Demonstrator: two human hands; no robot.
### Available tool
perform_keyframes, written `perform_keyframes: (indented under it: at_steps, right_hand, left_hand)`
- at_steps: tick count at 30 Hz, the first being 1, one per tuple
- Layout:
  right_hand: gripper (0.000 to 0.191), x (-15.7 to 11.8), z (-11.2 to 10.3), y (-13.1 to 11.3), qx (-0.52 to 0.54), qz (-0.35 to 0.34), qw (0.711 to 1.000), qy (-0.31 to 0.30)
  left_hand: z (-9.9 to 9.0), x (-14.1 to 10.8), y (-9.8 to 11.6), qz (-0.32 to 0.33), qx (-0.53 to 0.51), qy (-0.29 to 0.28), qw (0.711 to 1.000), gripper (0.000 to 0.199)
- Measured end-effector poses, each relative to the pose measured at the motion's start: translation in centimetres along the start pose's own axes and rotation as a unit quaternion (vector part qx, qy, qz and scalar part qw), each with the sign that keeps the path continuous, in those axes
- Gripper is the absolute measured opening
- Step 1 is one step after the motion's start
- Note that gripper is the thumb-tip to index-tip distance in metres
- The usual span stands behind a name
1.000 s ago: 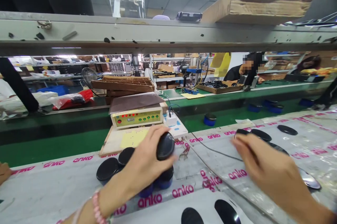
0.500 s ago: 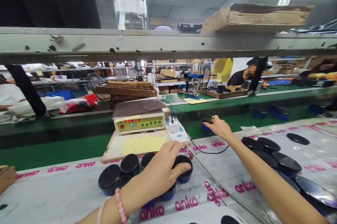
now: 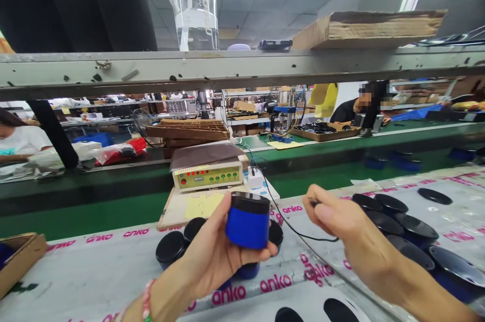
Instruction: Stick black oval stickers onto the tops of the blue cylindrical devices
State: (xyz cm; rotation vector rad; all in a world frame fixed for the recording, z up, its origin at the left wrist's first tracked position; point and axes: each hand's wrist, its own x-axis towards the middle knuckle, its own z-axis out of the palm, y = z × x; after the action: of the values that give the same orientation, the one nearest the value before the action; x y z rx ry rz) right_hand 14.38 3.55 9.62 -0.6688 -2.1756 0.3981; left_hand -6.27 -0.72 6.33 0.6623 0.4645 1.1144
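My left hand is closed round a short blue cylinder with a black top, tilted up above the table. To its right, my right hand is pinched, with a small dark piece between thumb and fingers. A thin black cable runs from the white plug and vanishes behind this hand; it appears to hold the cable's end. More black-topped blue cylinders stand beneath and beside my left hand, partly hidden by it.
Behind my hands stands a tester box with red and green lights. Several black-topped cylinders stand at right. A cardboard box is at left. Beyond runs a green conveyor belt, below a metal shelf. A co-worker sits opposite.
My left hand has turned palm up and lifted a blue cylinder. My right hand has let go of a cylinder on the belt and come back nearer; the cable has shifted with it.
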Motion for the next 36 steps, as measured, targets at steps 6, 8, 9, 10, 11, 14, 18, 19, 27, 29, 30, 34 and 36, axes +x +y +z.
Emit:
perform_keyframes:
  at_steps: [6, 8, 9, 10, 11, 14, 18, 19, 27, 29, 30, 34, 36]
  right_hand:
    - [0.018, -0.8, 1.6, -2.0, -0.077, -0.131, 0.988, -0.002]
    - [0.028, -0.7, 2.2, -2.2, -0.089, -0.132, 0.987, -0.009]
    - [0.03, -0.7, 2.5, -2.2, -0.09, -0.123, 0.988, -0.017]
    - [0.03, -0.7, 2.6, -2.2, -0.09, -0.109, 0.99, -0.029]
    - [0.03, -0.7, 2.8, -2.1, -0.089, -0.093, 0.991, -0.042]
    - [0.029, -0.9, 3.0, -2.0, -0.09, -0.078, 0.991, -0.056]
    - [0.027, -1.2, 3.4, -2.0, -0.13, -0.135, 0.982, -0.028]
    - [0.027, -1.3, 3.5, -2.0, -0.149, -0.149, 0.977, -0.017]
    - [0.017, -2.3, 4.2, -1.6, -0.107, -0.129, 0.986, -0.024]
    - [0.019, -2.8, 4.6, -1.0, -0.065, -0.108, 0.991, -0.045]
    - [0.021, -3.2, 4.9, -0.8, -0.047, -0.102, 0.993, -0.044]
    - [0.024, -4.8, 6.2, -0.4, -0.01, -0.069, 0.997, 0.025]
    - [0.024, -5.5, 6.4, -0.7, -0.016, -0.058, 0.997, 0.049]
  left_hand:
    - [-0.5, -1.1, 0.3, -0.037, -0.083, -0.024, 0.996, 0.078]
    - [-0.5, -1.4, 0.2, -0.039, -0.079, -0.022, 0.996, 0.077]
    - [-0.5, -1.5, 0.1, -0.039, -0.076, -0.022, 0.996, 0.076]
    - [-0.5, -1.5, 0.1, -0.038, -0.073, -0.021, 0.996, 0.074]
    - [-0.5, -1.6, 0.0, -0.034, -0.069, -0.022, 0.997, 0.073]
    - [-0.6, -1.8, -0.3, -0.012, -0.047, -0.035, 0.998, 0.071]
    - [-0.9, -2.4, -0.7, 0.051, 0.038, -0.012, 0.998, 0.061]
    - [-0.9, -2.6, -0.7, 0.065, 0.074, 0.002, 0.995, 0.058]
    - [1.1, -4.4, 0.3, 0.122, 0.422, 0.036, 0.898, 0.065]
    - [1.6, -4.8, 0.7, 0.152, 0.568, 0.056, 0.807, 0.068]
    - [1.6, -4.9, 0.9, 0.193, 0.642, 0.063, 0.74, 0.069]
    - [1.3, -5.3, 0.3, 0.444, 0.796, 0.042, 0.41, 0.054]
    - [1.4, -5.5, -0.6, 0.526, 0.794, 0.033, 0.303, 0.033]
